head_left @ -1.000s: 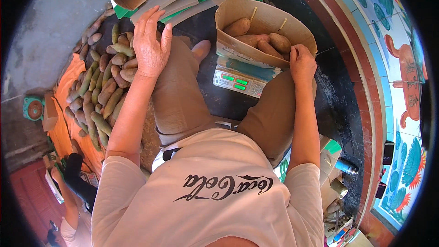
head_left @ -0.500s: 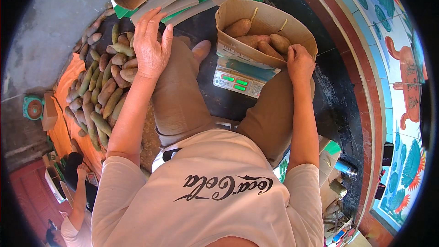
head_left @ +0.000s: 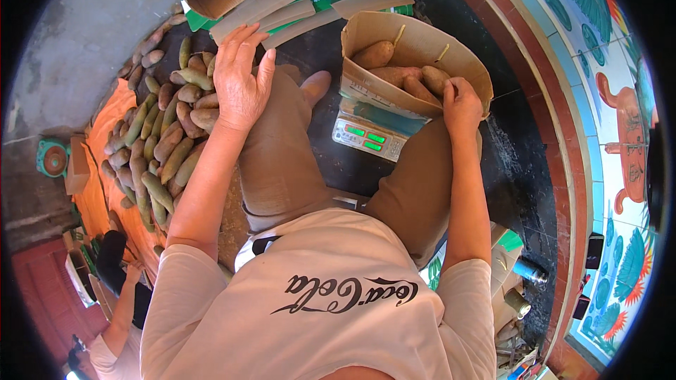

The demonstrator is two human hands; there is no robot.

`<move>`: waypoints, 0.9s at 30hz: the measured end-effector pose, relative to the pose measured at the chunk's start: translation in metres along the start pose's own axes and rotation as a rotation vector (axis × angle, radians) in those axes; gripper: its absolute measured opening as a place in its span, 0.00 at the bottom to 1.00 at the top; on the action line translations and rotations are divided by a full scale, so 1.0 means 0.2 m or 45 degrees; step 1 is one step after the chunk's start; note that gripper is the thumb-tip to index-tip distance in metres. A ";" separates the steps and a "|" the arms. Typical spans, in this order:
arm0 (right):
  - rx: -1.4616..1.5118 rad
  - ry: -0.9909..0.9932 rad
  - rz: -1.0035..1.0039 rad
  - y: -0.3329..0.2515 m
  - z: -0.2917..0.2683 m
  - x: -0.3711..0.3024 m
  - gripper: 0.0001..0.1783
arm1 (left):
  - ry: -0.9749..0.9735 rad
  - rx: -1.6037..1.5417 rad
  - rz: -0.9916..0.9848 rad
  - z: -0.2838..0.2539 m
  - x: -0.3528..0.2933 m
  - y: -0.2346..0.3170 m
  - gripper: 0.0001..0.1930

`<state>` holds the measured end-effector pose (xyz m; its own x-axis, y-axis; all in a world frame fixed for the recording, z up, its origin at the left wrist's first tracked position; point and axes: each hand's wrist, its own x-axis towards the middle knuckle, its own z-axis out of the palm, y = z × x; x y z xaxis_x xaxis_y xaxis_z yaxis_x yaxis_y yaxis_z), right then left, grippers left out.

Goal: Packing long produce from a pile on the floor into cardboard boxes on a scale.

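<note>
My left hand (head_left: 241, 77) hovers above my left knee with fingers stretched out and nothing in it. Beside it lies a heap of oblong reddish-brown and green produce (head_left: 167, 142), resembling sweet potatoes. My right hand (head_left: 462, 105) has its fingers curled over the near right rim of a cardboard box (head_left: 380, 88) with rope handles. Several reddish-brown sweet potatoes (head_left: 374, 55) sit inside, one close to my right fingertips. The box stands on a digital scale (head_left: 366, 138) with lit green displays, between my knees.
Folded green-and-brown cartons (head_left: 282, 14) are stacked at the far side. An orange sheet (head_left: 90, 193) lies under the heap. Lower left, another person's arm (head_left: 125, 302) shows. A blue bottle (head_left: 529, 271) lies at the right, near a tiled wall (head_left: 598, 169). A green round device (head_left: 53, 158) stands far left.
The view has shifted slightly, so everything sits a little lower and further right. Both hands keep nearly the same pose; the box and its contents look unchanged.
</note>
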<state>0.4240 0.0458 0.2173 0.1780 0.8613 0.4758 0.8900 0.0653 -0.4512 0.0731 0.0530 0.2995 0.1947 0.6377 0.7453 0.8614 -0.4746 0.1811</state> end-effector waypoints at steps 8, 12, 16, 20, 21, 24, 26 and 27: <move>0.092 -0.159 0.228 0.12 0.03 0.12 0.07 | -0.030 -0.053 -0.037 0.02 0.00 0.00 0.12; 0.028 -0.394 0.082 0.13 0.09 0.21 0.08 | -0.082 -0.075 -0.053 0.00 0.01 0.03 0.13; -0.021 -0.852 -0.062 0.03 0.19 0.24 0.12 | -0.089 -0.064 -0.044 0.00 0.01 0.05 0.12; -0.199 -1.119 -0.185 0.04 0.39 0.24 0.16 | -0.109 -0.096 -0.070 -0.02 0.01 0.04 0.11; -0.202 -1.149 -0.206 0.06 0.45 0.23 0.18 | -0.099 -0.074 -0.078 -0.03 0.01 0.04 0.11; -0.194 -1.077 -0.285 0.36 0.66 0.18 0.19 | -0.118 -0.115 -0.086 -0.02 0.02 0.06 0.12; -0.275 -1.157 -0.211 0.25 0.69 0.17 0.21 | -0.109 -0.103 -0.101 -0.02 0.00 0.03 0.12; -0.331 -1.270 -0.145 0.17 0.68 0.19 0.25 | -0.109 -0.085 -0.114 -0.03 -0.01 0.02 0.13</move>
<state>0.4040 0.1492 0.1161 -0.2359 0.8904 -0.3894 0.9640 0.1639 -0.2093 0.0733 0.0465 0.3022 0.1602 0.7275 0.6672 0.8446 -0.4509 0.2888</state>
